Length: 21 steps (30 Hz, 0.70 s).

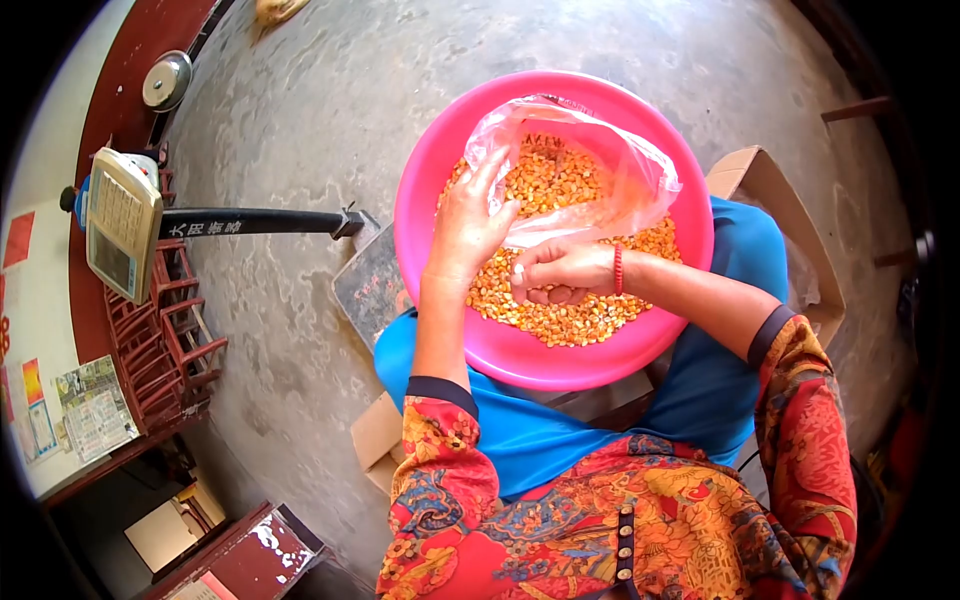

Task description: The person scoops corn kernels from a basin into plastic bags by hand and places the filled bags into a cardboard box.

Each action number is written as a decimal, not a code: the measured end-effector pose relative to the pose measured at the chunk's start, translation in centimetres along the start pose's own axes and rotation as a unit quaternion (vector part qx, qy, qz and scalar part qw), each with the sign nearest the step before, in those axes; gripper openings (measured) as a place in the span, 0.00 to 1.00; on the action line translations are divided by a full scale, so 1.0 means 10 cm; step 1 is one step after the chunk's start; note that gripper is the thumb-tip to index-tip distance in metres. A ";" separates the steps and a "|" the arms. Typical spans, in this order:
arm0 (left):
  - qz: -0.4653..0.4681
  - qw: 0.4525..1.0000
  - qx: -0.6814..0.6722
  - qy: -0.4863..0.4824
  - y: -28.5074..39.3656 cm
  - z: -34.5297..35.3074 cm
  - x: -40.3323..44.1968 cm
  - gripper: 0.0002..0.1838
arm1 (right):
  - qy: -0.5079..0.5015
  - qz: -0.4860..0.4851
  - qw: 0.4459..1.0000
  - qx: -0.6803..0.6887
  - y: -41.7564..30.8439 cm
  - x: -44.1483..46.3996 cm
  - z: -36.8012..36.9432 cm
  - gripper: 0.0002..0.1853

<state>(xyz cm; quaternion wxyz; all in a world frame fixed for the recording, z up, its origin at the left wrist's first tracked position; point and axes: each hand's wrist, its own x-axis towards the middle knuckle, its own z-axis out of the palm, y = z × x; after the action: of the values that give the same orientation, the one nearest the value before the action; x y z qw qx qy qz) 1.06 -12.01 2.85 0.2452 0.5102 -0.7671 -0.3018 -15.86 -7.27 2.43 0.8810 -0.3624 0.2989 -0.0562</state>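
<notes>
A wide pink basin [555, 372] rests around my lap, with orange-yellow corn kernels [570, 325] spread inside it. On the kernels lies a clear plastic bag [640, 180], its mouth spread wide and more kernels showing within. My left hand [470, 225] is at the bag's left edge, fingers apart, the fingertips against the plastic. Just right of it, my right hand [565, 272] is closed above the kernels at the bag's lower edge, a red beaded band on its wrist. What its curled fingers hold is too small to name.
A platform scale [370, 285] stands left of the basin, its display [120, 225] on a dark pole. Red wooden stools [170, 330] are at the left. Cardboard [745, 175] lies behind my right knee. A red cabinet [240, 560] is at the lower left.
</notes>
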 end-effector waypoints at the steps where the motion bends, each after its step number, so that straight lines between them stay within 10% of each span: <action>1: 0.000 1.000 0.000 0.000 -0.02 0.01 0.00 0.34 | -0.021 -0.009 1.000 0.013 -0.01 0.02 -0.03 0.11; 13: -0.019 0.999 0.040 -0.022 0.03 0.04 -0.02 0.37 | 0.315 -0.282 0.886 -0.189 -0.44 -0.09 -0.52 0.07; 15: -0.006 1.000 0.028 -0.013 0.00 0.06 -0.02 0.35 | 0.396 -0.492 0.598 -0.493 -0.44 -0.02 -0.53 0.07; 21: 0.000 1.000 0.022 0.001 -0.07 0.06 -0.02 0.32 | 0.018 -0.300 0.858 -0.417 -0.42 -0.21 -0.25 0.04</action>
<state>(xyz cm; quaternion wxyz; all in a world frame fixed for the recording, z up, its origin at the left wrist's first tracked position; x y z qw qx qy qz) 1.20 -11.88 1.94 0.2345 0.5153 -0.7737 -0.2843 -18.50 -11.20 4.84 0.5823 -0.7670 0.1871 -0.1940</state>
